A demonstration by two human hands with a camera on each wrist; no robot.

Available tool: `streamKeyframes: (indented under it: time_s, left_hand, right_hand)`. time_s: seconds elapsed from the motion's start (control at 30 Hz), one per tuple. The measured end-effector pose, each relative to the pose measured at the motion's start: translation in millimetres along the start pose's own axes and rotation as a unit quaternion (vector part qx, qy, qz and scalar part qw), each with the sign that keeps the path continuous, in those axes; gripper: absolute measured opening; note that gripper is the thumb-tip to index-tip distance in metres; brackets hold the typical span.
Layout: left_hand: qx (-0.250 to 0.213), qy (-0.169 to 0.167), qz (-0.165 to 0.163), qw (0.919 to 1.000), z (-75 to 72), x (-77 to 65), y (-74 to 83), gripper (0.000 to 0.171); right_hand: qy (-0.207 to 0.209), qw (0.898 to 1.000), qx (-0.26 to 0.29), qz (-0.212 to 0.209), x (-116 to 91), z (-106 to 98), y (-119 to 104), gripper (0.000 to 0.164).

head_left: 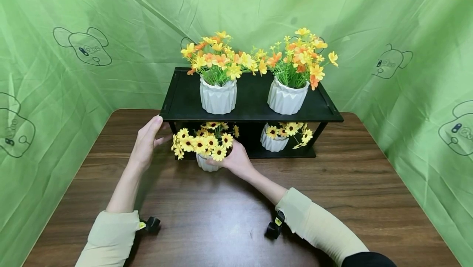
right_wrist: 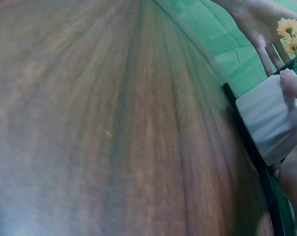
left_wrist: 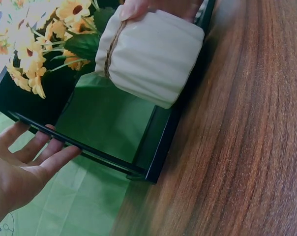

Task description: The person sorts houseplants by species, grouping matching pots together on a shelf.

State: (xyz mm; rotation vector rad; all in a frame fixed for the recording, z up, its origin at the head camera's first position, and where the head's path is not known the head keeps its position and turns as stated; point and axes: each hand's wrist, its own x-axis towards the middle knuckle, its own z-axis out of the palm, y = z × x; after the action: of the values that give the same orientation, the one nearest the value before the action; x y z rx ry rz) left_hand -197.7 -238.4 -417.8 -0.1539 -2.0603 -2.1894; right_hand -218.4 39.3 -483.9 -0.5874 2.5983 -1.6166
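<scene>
My right hand point(head_left: 238, 161) grips a white ribbed flowerpot point(head_left: 206, 162) of yellow daisy-like flowers point(head_left: 201, 143) at the lower front left of a black two-tier shelf point(head_left: 252, 111). In the left wrist view the pot point(left_wrist: 156, 56) leans, with twine around its neck and the thumb at its rim. The right wrist view shows the pot point(right_wrist: 269, 118) close over the shelf's lower front edge. My left hand point(head_left: 145, 143) touches the shelf's left end, fingers extended; in its wrist view the fingertips of that hand point(left_wrist: 20, 169) lie along a thin side bar point(left_wrist: 89, 150).
Two white pots point(head_left: 218, 96) with orange and yellow flowers stand on the top tier. A second pot of yellow flowers point(head_left: 274, 139) sits on the lower tier at right. Brown wooden table point(head_left: 207, 217) lies in front; green cloth point(head_left: 236, 4) hangs around the back and sides.
</scene>
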Motion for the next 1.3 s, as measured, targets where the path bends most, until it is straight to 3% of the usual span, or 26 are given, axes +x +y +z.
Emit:
streamKeyframes:
  time_s: [0.57, 1.3]
  left_hand:
    - [-0.01, 0.002, -0.005, 0.9999, -0.8, -0.3, -0.9, 0.029]
    - [-0.008, 0.004, -0.007, 0.9999, 0.6, 1.0, 0.1, 0.028]
  right_hand:
    - [0.023, 0.998, 0.044, 0.042, 17.8, -11.8, 11.3, 0.069]
    - [0.051, 0.994, 0.08, 0.051, 37.3, -17.3, 21.6, 0.065]
